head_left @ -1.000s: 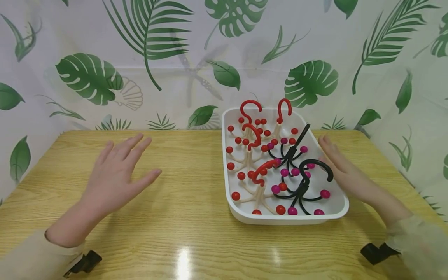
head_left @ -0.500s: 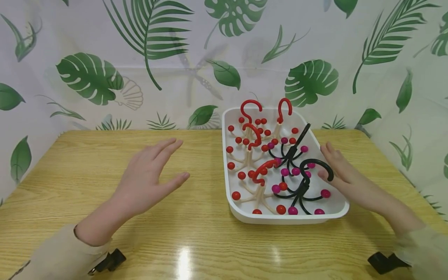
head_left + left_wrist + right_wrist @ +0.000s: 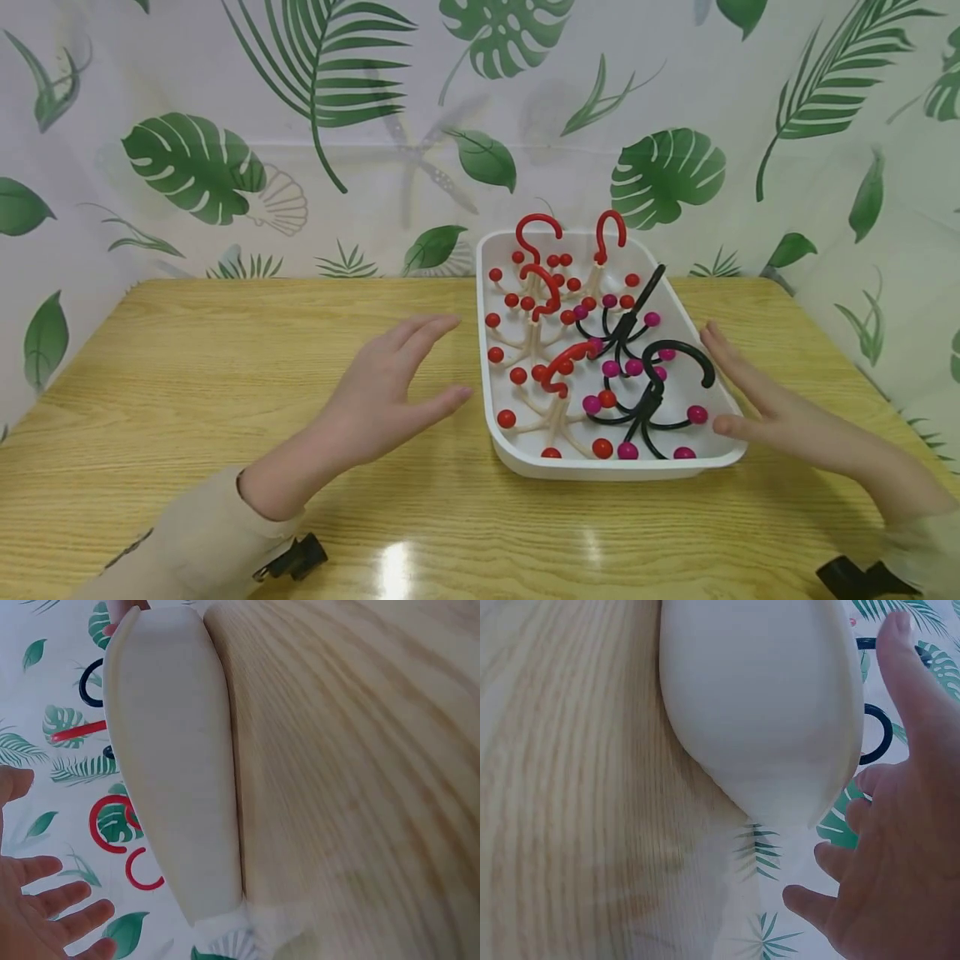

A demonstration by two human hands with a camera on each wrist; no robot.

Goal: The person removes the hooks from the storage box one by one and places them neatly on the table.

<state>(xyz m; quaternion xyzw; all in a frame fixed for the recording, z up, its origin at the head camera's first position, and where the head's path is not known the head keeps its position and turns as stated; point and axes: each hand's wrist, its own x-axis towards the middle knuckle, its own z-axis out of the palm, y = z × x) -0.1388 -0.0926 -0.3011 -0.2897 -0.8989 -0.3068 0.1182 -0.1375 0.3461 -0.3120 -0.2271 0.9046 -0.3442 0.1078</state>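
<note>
A white rectangular tray (image 3: pixel 615 472) stands on the wooden table, right of centre in the head view. Inside it are several multi-arm hooks with beige arms, red ball tips and a red hook (image 3: pixel 552 283) on top. Two similar pieces, one of them the front black hook (image 3: pixel 651 398), have black arms and magenta ball tips. My left hand (image 3: pixel 375 404), fingers extended and thumb apart, is just left of the tray with a gap between. My right hand (image 3: pixel 795 421) is at the tray's right side, fingers extended; whether its thumb touches the rim I cannot tell. Neither hand holds anything.
The wooden table (image 3: pixel 225 375) reaches back to a white cloth backdrop (image 3: pixel 555 108) printed with green leaves. In both wrist views the tray's outer wall (image 3: pixel 172 772) rises from the tabletop.
My left hand has moved right across the table to near the tray's left side. My right hand has shifted slightly right and toward me. The tray and hooks stay put.
</note>
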